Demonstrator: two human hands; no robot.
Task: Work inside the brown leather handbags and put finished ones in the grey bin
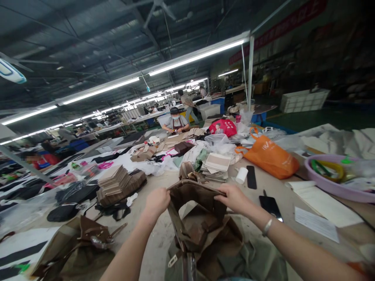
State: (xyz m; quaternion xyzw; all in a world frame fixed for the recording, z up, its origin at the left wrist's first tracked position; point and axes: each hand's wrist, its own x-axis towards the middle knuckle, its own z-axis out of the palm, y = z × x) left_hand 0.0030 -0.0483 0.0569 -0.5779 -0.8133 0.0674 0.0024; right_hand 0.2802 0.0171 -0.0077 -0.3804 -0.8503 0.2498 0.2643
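Note:
A brown-green handbag (pixel 205 238) lies in front of me with its mouth pulled wide, so the brown lining shows. My left hand (pixel 158 201) pinches the rim at its far left corner. At the far right corner, my right hand (pixel 233 196) grips the same rim between thumb and fingers. A small metal tab (pixel 172 260) hangs on the bag's left side. Just beyond the rim stands a brown piece with metal fittings (pixel 189 171). The bag's lower part runs out of view at the bottom.
Left of me lies another brown-green bag (pixel 79 249). Stacked brown panels (pixel 117 185) and pale panels (pixel 216 166) stand beyond. To the right are a white roll (pixel 241 175), phone (pixel 270 207), orange bag (pixel 268 154) and lilac basin (pixel 336 189). A co-worker (pixel 176 121) sits across the table.

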